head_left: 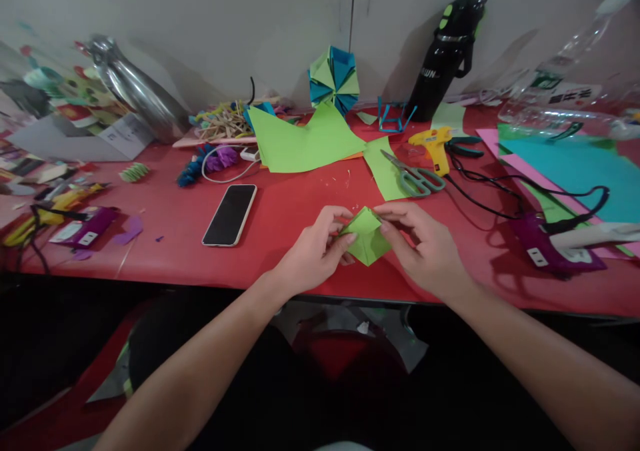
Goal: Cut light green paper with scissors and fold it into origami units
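A small piece of folded green paper (pixel 369 241), diamond-shaped with creases across it, is held between both hands near the front edge of the red table (pixel 280 238). My left hand (pixel 320 244) pinches its left corner, thumb on top. On the opposite corner my right hand (pixel 417 241) grips with thumb and fingers. The fingertips beneath the paper are partly hidden. Beyond the hands lie large green sheets (pixel 310 141), and grey-handled scissors (pixel 419 179) rest on a green strip (pixel 384 171).
A phone (pixel 230 216) lies to the left. Rightward are a yellow glue gun (pixel 436 146), a purple power strip (pixel 555 248) with cords, and coloured sheets (pixel 580 171). A black bottle (pixel 445 58), a blue-green paper ball (pixel 334 80) and a metal flask (pixel 135 88) stand along the wall.
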Tool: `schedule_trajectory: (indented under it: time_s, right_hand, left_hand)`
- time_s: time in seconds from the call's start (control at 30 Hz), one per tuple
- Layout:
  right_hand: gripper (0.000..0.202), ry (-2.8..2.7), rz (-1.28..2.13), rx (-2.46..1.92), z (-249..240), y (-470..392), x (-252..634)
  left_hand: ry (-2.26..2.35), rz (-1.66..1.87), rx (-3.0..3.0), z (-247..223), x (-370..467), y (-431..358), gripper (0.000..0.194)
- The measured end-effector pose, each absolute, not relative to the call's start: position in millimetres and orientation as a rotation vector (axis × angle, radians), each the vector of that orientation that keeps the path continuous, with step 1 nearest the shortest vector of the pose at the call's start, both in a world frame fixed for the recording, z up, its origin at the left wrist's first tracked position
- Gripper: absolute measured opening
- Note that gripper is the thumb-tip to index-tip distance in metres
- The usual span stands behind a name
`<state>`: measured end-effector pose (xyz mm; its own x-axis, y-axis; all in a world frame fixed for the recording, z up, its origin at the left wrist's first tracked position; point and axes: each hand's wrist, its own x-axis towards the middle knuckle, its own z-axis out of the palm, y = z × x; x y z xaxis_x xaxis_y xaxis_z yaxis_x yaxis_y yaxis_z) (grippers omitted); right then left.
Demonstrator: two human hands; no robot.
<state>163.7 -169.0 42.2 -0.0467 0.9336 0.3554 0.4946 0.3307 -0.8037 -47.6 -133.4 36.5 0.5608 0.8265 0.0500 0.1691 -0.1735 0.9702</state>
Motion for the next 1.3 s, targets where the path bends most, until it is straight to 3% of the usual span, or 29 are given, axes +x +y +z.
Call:
schedule_trajectory:
  time_s: [0.2,0.47,0.77,1.03,1.3]
  right_hand:
    - [0.018,-1.604,0.615,-1.334,44,-170,160]
    - [0.014,-1.386,0.886,-1.313,47,-169,154]
    - [0.014,-1.576,0.81,-1.222,43,-167,157]
    - [0.017,-1.606,0.984,-1.247,42,-169,157]
    - [0.017,-1.384,1.054,-1.2,41,-166,154]
  left_hand:
    - [0.894,0.705,1.757,35,-47,-132,0.031]
    - [0.955,0.644,1.891,42,-45,-134,0.026]
    - [0.974,0.608,2.033,46,-44,-136,0.028]
    - [1.069,0.497,2.187,52,-43,-140,0.024]
    - [0.921,0.664,2.054,47,-46,-136,0.025]
